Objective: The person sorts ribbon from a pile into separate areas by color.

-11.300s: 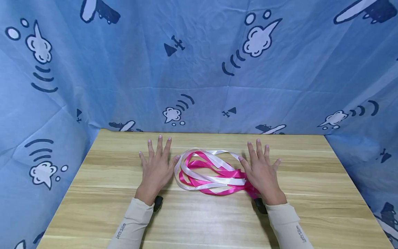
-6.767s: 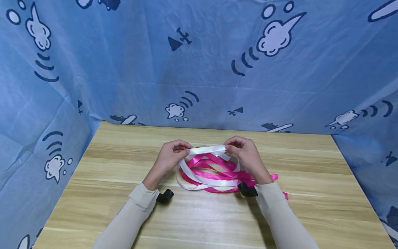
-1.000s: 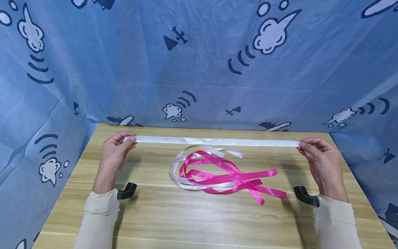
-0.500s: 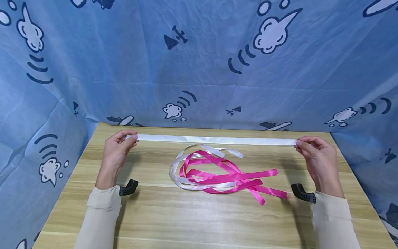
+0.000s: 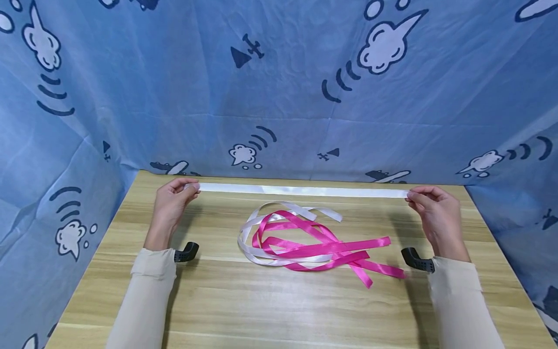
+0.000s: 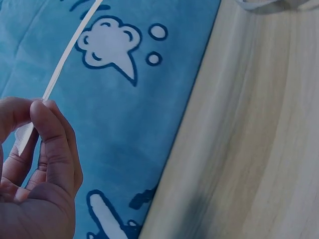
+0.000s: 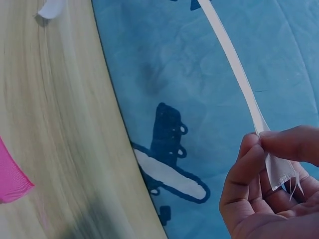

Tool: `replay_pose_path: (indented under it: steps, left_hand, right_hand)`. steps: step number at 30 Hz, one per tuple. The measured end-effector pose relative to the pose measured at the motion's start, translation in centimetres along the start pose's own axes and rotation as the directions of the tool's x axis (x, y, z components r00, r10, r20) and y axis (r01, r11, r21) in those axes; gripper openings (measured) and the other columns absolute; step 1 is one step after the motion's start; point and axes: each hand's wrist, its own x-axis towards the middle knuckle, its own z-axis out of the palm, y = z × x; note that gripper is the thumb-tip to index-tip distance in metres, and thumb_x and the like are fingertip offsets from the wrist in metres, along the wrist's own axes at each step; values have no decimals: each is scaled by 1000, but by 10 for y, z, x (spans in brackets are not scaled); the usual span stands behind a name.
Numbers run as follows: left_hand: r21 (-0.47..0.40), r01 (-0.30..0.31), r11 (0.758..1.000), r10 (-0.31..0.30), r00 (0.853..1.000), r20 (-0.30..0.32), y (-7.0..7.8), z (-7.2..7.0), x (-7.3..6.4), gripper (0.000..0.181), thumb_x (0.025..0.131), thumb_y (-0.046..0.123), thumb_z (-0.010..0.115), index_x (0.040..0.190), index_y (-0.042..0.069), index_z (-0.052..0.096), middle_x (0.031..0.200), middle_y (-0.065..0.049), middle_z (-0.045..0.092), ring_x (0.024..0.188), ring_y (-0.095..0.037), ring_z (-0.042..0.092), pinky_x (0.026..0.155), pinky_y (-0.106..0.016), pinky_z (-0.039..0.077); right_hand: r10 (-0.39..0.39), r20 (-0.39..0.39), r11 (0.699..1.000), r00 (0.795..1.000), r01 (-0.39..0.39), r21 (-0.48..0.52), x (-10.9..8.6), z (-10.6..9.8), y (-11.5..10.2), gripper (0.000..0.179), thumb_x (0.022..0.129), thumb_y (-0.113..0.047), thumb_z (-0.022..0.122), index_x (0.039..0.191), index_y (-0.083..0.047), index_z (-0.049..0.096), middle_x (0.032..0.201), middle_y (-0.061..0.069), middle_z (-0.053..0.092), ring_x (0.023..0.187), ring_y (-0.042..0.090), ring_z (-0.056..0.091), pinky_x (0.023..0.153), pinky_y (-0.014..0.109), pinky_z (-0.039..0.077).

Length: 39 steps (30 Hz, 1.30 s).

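A white satin ribbon (image 5: 301, 190) is stretched nearly straight between both hands, above the far part of the table. My left hand (image 5: 171, 206) pinches one end between thumb and fingertips. The other end is pinched by my right hand (image 5: 438, 218); in the right wrist view the frayed end of the ribbon (image 7: 279, 172) sticks out past the thumb. In the left wrist view a short tip of the ribbon (image 6: 24, 137) shows behind the fingers. Below lie loosely looped pink ribbons (image 5: 301, 251) mixed with more white ribbon (image 5: 245, 242).
The wooden table (image 5: 279, 310) reaches back to a blue printed curtain (image 5: 279, 97), which also hangs at both sides. Black curved pieces stick out from each wrist, one at the left cuff (image 5: 186, 253) and one at the right cuff (image 5: 417, 260).
Since the early frames a white ribbon has been lifted from the pile and drawn out wide. Over the last second both hands have moved slightly inward and farther back with it.
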Motion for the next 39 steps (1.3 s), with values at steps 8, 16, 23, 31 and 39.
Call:
replay_pose_path:
  steps: [8,16,23,31,39]
  left_hand:
    - [62,41,997,-42,999,0,-12,3,16,26,98,3,69,120,-9,65,90,7,72,81,-3,71,80,-16,60]
    - [181,69,981,-69,998,-9,-18,11,30,18,99,10,71,114,2,70,91,8,72,87,-9,71,86,-22,61]
    - [238,71,969,-65,997,-34,-26,15,39,28,99,11,71,122,-5,68,83,14,71,85,-8,69,83,-22,59]
    - [253,115,961,-102,993,-66,-34,19,52,25,99,10,71,120,-2,71,94,5,72,89,-10,71,85,-21,60]
    - [272,150,950,-127,987,-101,-38,25,60,22,96,8,73,116,-3,73,90,4,70,82,-6,67,77,-17,58]
  right_hand:
    - [82,-78,987,994,-91,-131,17,8,7,7,98,-3,71,104,-5,74,97,-3,67,85,9,68,72,15,60]
    - [122,-97,964,988,-141,-225,33,8,22,8,101,-5,66,105,-6,72,99,-4,63,84,7,66,74,13,59]
    - [129,-91,943,987,-151,-296,45,9,30,8,101,-8,68,99,-13,74,100,-3,63,85,6,66,75,13,59]
    - [112,-83,900,990,-137,-414,59,14,35,6,102,-7,67,102,-10,72,96,-5,63,87,8,65,76,15,59]
    - [126,-80,837,989,-150,-526,70,15,41,15,104,-10,64,95,-19,72,94,-9,62,89,8,64,77,17,57]
